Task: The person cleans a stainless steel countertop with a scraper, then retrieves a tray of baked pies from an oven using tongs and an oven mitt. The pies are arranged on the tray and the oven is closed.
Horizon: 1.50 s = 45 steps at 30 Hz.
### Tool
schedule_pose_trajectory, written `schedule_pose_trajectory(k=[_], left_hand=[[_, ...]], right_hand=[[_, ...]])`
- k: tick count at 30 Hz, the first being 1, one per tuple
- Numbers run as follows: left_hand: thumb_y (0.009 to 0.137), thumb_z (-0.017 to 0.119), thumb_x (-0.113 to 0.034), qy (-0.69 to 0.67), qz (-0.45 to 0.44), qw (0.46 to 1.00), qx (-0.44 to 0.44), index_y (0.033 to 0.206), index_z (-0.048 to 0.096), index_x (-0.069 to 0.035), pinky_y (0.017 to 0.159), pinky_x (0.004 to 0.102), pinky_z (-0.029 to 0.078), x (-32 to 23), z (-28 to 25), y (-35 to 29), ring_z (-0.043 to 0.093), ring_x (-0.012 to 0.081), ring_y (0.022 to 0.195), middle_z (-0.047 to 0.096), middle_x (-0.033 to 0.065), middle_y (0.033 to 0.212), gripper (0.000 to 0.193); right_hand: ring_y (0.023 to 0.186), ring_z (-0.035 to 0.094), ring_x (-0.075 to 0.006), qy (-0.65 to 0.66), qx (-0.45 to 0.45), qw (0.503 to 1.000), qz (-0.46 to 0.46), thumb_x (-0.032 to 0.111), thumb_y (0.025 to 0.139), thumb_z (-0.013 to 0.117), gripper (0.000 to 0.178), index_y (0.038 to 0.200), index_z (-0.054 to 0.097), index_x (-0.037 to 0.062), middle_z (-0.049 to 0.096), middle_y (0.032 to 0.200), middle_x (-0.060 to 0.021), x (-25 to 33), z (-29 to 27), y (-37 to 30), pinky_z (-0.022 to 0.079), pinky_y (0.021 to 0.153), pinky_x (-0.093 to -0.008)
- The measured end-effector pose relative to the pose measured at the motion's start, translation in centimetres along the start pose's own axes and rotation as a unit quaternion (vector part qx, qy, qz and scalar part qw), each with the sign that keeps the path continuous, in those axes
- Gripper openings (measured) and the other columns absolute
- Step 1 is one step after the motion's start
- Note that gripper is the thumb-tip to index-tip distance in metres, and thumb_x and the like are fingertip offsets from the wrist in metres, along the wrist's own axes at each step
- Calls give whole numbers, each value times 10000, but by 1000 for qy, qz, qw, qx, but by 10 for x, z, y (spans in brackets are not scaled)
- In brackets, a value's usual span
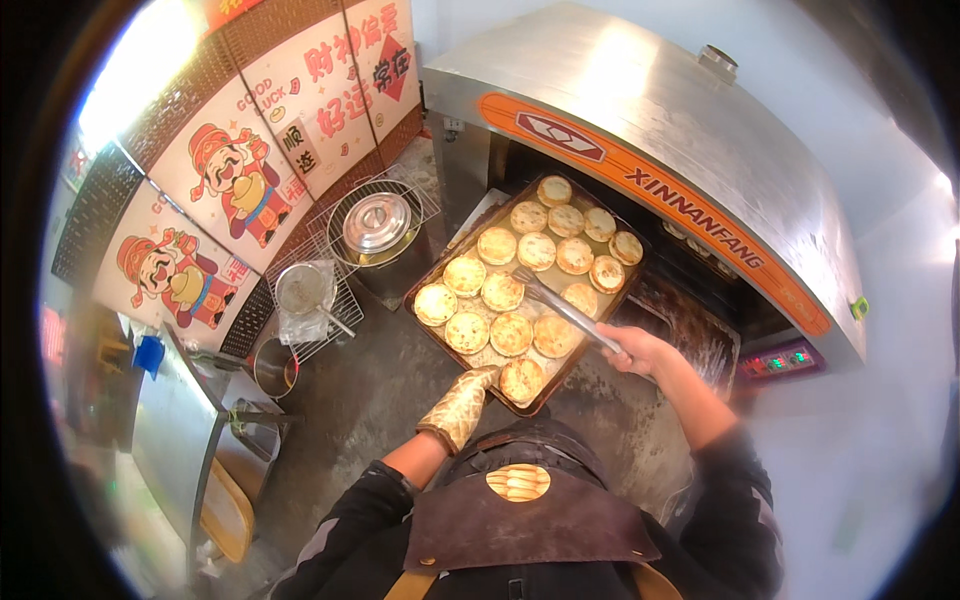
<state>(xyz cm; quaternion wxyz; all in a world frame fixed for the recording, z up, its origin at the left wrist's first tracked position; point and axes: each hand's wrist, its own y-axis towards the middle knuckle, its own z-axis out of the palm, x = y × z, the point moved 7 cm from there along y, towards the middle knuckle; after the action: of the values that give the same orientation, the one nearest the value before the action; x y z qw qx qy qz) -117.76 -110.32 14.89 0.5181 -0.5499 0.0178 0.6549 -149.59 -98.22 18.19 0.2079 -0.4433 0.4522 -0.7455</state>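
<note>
My left hand (458, 408), in a quilted oven mitt, grips the near left edge of a dark-rimmed baking tray (455, 349); the mitt hides its fingers. Rows of round, browned flatbreads (511, 335) cover the tray, whose far end reaches the oven opening. My right hand (640, 355) is bare and closed around the handle of metal tongs (570, 314). The tongs slant over the tray from the right, with their tips among the middle flatbreads. Whether the tips pinch a flatbread, I cannot tell.
A large steel oven (640, 90) with an orange front strip stands ahead and right, its lit control panel (785, 360) at the right end. Left of the tray are a lidded pot (377, 222), a wire rack (342, 318) and a smaller pot (275, 367). A decorated folding screen (235, 185) stands behind them.
</note>
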Motion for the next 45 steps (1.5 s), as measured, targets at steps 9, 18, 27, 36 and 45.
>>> schedule_pose_trajectory(k=[9, 18, 27, 36, 45], left_hand=[[1123, 605, -265, 43, -5, 998, -41, 1437, 634, 40, 1184, 361, 460, -3, 2, -6, 608, 217, 1352, 662, 120, 1471, 439], [1126, 593, -307, 58, -10, 997, -51, 1454, 633, 24, 1174, 362, 454, 1, 0, -2, 598, 212, 1347, 660, 113, 1469, 467], [1129, 580, -349, 76, -10, 996, -38, 1471, 633, 8, 1163, 363, 448, 1, -1, 0, 589, 207, 1342, 657, 106, 1468, 496], [1132, 572, -367, 87, -6, 996, -28, 1478, 633, 1, 1153, 361, 448, 2, -7, -2, 587, 203, 1335, 659, 101, 1464, 509], [1133, 580, -302, 54, -13, 998, -22, 1451, 635, 29, 1146, 347, 470, -1, -4, -3, 613, 197, 1321, 672, 100, 1452, 462]], right_hand=[[515, 435, -51, 18, 83, 996, -12, 363, 1112, 678, 287, 1083, 618, 83, 579, 790, -26, 26, -16, 45, 321, 394, -202], [519, 431, -37, 110, 138, 984, 4, 383, 1133, 634, 273, 1134, 604, 112, 572, 791, -16, 28, 19, 60, 338, 402, -175], [535, 442, -79, 201, 44, 978, -37, 401, 1140, 608, 280, 1235, 591, 138, 559, 805, -28, -9, 79, 71, 325, 414, -201], [530, 443, -96, 220, 78, 969, -85, 471, 1137, 594, 357, 1182, 563, 117, 549, 794, -27, -25, 113, 100, 317, 429, -222], [520, 424, -80, 92, 82, 985, -122, 397, 1147, 599, 330, 1221, 630, 77, 557, 749, -21, 11, 62, 133, 304, 424, -228]])
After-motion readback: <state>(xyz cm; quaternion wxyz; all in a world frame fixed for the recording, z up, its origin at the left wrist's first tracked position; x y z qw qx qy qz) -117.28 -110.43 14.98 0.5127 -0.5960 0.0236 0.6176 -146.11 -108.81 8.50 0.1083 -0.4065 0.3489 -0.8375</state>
